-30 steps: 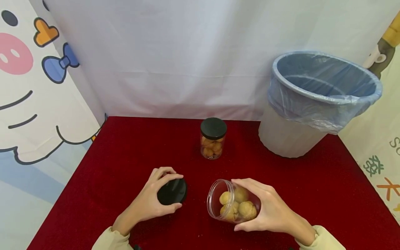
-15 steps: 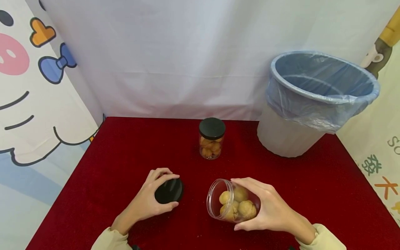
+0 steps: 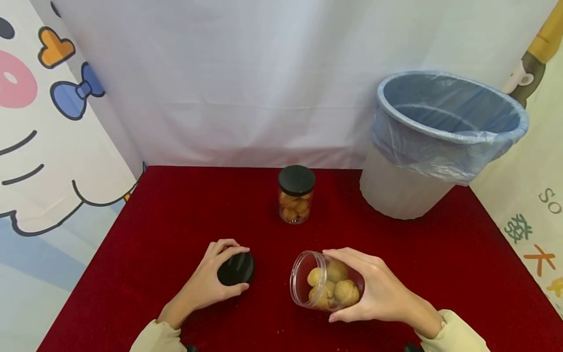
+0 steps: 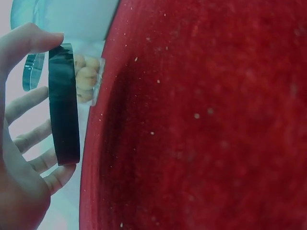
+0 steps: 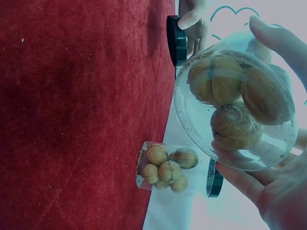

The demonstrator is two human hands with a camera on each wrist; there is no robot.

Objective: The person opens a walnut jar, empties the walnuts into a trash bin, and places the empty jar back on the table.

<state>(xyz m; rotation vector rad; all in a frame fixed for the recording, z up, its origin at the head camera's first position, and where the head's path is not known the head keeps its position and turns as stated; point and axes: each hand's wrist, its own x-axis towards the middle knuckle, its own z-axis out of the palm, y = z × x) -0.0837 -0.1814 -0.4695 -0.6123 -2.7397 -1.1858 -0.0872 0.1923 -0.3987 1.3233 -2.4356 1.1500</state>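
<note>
My left hand (image 3: 213,276) grips a round black lid (image 3: 236,269) by its rim; the left wrist view shows the lid (image 4: 64,105) edge-on, held above the red cloth. My right hand (image 3: 374,288) holds a clear jar (image 3: 303,281) without a lid, tilted so its mouth faces left. Several walnuts (image 3: 346,292) lie inside that jar; the right wrist view shows the walnuts (image 5: 235,127) through its base. Lid and jar are apart. Farther back stands a second jar (image 3: 295,205), upright, with a black lid on and walnuts inside.
A tall bin (image 3: 396,186) with a blue bag over its rim stands at the back right. The red cloth (image 3: 198,205) covers the table. A white curtain (image 3: 246,88) hangs behind, with cartoon-printed sheets on both sides.
The left hand and lid sit slightly farther left in the head view. The whole scene has shifted a little with the camera. Both hands keep their holds.
</note>
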